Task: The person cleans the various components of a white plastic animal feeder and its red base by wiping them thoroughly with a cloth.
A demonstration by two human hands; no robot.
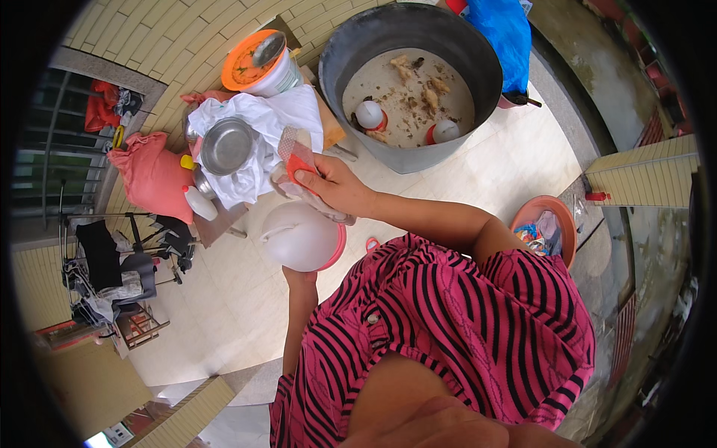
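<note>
My right hand [336,182] grips a rag [299,147] with a red patch and pale, dirty folds. The loose folds hang just above a white plastic poultry drinker [299,238] with a handle on its dome and a pink-red base. Below the drinker, my left hand [302,276] holds it up by the base; most of the fingers are hidden. Farther off, a large grey metal tub [403,162] has litter on its floor and several chicks [430,96]. Two similar drinkers, one at the left [369,114] and one at the right [446,131], stand inside it.
Beside the wall, a white cloth [302,109] carries a metal bowl [227,147] and a bucket with an orange rim [235,84]. A pink sack [157,176] and white bottle [200,203] are left. Right are a blue bag [504,45] and an orange basin [567,224].
</note>
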